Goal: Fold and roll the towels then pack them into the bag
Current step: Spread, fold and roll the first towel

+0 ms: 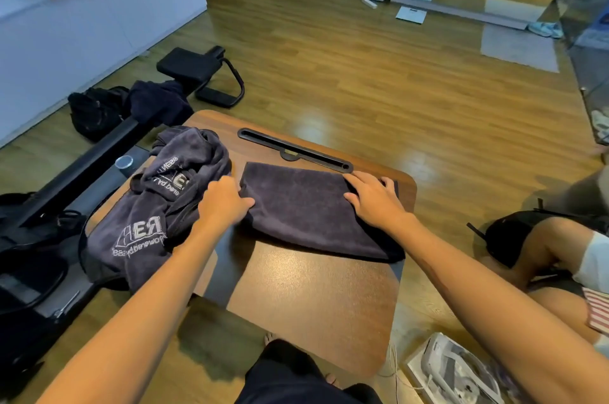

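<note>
A dark grey towel (306,206), folded into a flat rectangle, lies on the small wooden table (313,298). My left hand (224,199) pinches its left edge. My right hand (372,196) presses flat on its right end with fingers spread. To the left, a crumpled heap of dark towels with white lettering (158,209) hangs over the table's left edge. A black bag (95,112) sits on the floor at the far left; another black bag (514,232) rests on the floor at the right.
A long black slot (293,150) runs along the table's far side. A black exercise machine (79,166) lies left of the table. Another person's bare knee (560,245) is at the right. A white appliance (458,370) lies near my feet.
</note>
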